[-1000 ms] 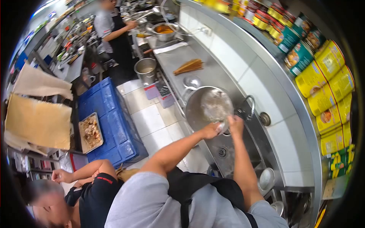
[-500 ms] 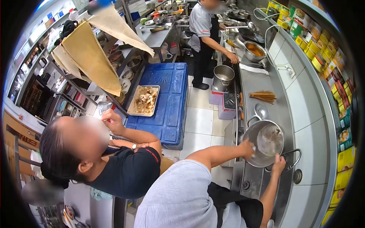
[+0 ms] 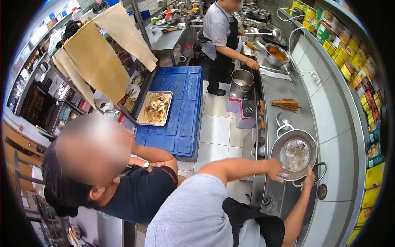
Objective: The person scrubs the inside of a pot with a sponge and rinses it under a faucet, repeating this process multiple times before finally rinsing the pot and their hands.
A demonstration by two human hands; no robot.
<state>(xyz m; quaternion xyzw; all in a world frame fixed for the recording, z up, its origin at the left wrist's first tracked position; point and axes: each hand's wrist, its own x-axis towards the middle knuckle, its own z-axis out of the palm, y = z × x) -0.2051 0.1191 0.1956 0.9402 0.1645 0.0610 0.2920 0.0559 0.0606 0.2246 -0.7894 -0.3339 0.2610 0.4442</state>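
A round two-handled metal pan [image 3: 307, 144] sits tilted over the sink end of the counter, with dark brown residue in murky liquid on its bottom. My right hand [image 3: 307, 180] is closed on its near edge, by the near loop handle. At the left side of the pan, my left hand [image 3: 275, 168] has its fingers closed around a pale, flat piece [image 3: 283, 157] that overlaps the inner wall; its exact kind does not show. Just beyond the far handle lies a metal ladle bowl [image 3: 283, 119].
A bamboo whisk brush [image 3: 285, 105] lies farther along the steel counter [image 3: 275, 84]. A tall pot [image 3: 242, 83] stands near a co-worker [image 3: 220, 37]. Another person [image 3: 135, 189] is close on my left, by a blue chest [image 3: 179, 88] bearing a food tray [image 3: 166, 119].
The pan has shifted right and its tilt has changed. My left hand has moved right, to the near-left rim. The person at my left has turned their head.
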